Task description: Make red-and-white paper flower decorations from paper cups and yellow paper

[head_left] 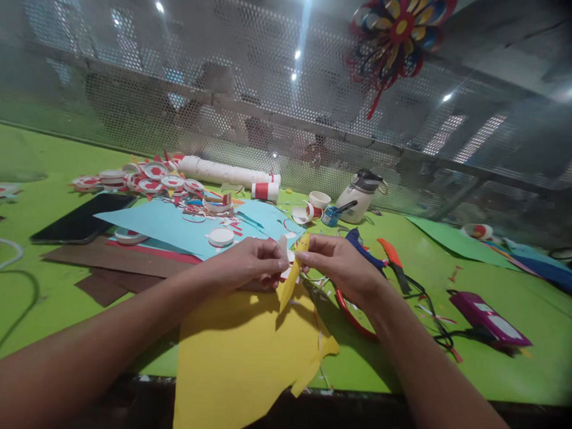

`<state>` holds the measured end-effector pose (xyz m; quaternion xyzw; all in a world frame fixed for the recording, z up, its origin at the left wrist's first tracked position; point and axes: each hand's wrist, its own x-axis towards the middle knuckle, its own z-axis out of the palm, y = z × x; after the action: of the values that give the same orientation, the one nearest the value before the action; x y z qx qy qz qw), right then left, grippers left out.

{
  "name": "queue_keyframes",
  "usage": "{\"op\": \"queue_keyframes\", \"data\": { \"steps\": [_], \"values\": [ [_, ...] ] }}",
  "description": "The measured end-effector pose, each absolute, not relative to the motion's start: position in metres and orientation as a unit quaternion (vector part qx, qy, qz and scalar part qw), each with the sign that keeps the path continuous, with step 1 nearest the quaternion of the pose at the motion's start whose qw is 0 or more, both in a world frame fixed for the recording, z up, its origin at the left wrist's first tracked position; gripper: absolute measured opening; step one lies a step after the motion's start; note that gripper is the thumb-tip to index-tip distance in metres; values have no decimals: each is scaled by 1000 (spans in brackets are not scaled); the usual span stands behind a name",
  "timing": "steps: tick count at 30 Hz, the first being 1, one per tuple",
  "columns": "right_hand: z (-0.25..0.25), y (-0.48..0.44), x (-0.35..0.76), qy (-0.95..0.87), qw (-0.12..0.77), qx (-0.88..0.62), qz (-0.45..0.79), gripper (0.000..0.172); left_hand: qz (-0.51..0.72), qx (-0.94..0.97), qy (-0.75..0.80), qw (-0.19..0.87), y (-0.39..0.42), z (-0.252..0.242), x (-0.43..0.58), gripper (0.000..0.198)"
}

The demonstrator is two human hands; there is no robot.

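Note:
My left hand (pixel 244 263) is closed, its thumb and fingertips pinching a small white paper piece (pixel 284 243). Between the thumb and fingers of my right hand (pixel 343 260) is a narrow yellow paper piece (pixel 291 285) with a pointed lower end. The two hands meet close together over a large yellow paper sheet (pixel 243 363), which has a ragged right side and hangs past the table's front edge. How far the white piece and the yellow piece touch is hard to make out. Beside my right wrist lies a red-handled tool (pixel 357 317), partly hidden by the arm.
Light blue paper (pixel 173 226), a black phone (pixel 84 219) and brown paper (pixel 110 260) lie left. Behind are red-and-white discs (pixel 151 171), paper cups (pixel 265 190) and a white jug (pixel 356 198). A cutter knife (pixel 393 265) and purple device (pixel 491 318) sit right.

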<state>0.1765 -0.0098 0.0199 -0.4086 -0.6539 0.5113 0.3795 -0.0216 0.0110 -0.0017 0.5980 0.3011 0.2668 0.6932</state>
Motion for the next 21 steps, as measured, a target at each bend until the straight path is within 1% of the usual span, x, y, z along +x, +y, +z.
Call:
{"op": "queue_keyframes", "data": {
  "steps": [8, 13, 17, 21],
  "values": [
    [18, -9, 174, -659, 385, -417, 493, 18, 259, 582, 304, 709, 9, 4, -23, 21],
    [20, -11, 173, -667, 388, -420, 478, 19, 247, 573, 281, 729, 12, 0, -23, 19],
    [21, -13, 169, -660, 394, -422, 481, 21, 256, 571, 254, 738, 14, -3, -21, 18],
    [21, -15, 166, -655, 403, -419, 484, 22, 279, 554, 258, 740, 14, -5, -19, 20]
  ]
}}
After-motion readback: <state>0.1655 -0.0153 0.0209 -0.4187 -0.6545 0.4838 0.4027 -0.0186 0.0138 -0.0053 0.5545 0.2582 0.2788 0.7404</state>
